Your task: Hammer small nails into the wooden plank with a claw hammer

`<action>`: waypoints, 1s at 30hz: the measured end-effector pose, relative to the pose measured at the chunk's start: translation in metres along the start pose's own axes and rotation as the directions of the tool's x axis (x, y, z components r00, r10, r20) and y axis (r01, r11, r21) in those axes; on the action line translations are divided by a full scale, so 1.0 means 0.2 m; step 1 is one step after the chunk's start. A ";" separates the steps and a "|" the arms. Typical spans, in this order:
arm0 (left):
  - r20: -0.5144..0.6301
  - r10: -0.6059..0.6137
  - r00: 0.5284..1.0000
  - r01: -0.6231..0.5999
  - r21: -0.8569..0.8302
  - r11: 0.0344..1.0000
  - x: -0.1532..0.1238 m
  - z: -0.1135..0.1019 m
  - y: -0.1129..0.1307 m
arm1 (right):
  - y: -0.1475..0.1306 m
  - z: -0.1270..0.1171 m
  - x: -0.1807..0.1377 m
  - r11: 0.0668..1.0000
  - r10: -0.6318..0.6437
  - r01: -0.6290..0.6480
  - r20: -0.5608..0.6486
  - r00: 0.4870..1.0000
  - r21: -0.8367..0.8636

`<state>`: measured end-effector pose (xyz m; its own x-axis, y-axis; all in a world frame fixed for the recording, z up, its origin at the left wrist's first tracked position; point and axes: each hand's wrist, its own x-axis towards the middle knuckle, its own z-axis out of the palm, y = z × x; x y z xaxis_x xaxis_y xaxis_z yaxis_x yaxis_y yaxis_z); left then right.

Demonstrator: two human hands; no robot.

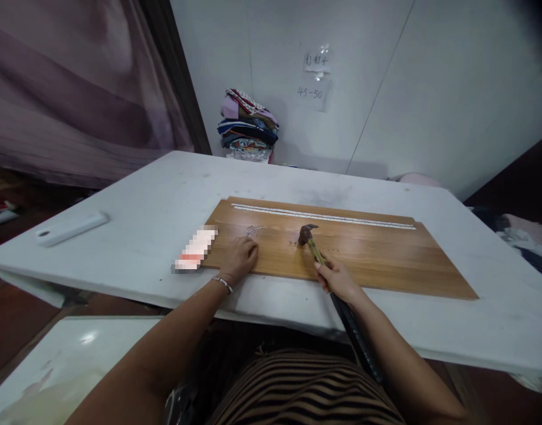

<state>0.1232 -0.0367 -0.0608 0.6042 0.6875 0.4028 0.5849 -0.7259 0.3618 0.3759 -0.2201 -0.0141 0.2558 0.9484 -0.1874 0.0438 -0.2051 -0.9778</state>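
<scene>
Hammer was held over the board, near the front edge of the table.
Right hand was closed round its handle; left hand, curled, contents not determinable, rested by nails toward the board's left edge.

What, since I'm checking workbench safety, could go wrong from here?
The rust-brown-headed claw hammer with a yellow-and-black handle is held near its head by the right grip, so its long rear end could catch the black-and-tan striped top. The loose, thin silvery nails beside the left grip might scatter if the brown wooden board is jarred.
</scene>
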 end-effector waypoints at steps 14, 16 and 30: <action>0.010 0.002 1.000 -0.002 0.011 1.000 0.00 -0.01 0.00 | -0.02 0.00 0.00 0.999 -0.035 0.035 -0.012 0.999 -0.006; 0.008 0.000 1.000 0.000 0.019 1.000 0.00 0.00 0.00 | -0.02 0.00 0.00 1.000 -0.019 0.019 -0.011 1.000 -0.008; 0.007 -0.005 1.000 0.005 0.007 1.000 0.00 0.00 -0.01 | -0.03 0.00 0.00 1.000 0.007 -0.007 -0.018 1.000 -0.006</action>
<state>0.1224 -0.0358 -0.0621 0.6049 0.6915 0.3948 0.5918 -0.7222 0.3580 0.3747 -0.2197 -0.0084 0.2737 0.9424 -0.1924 0.0475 -0.2131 -0.9759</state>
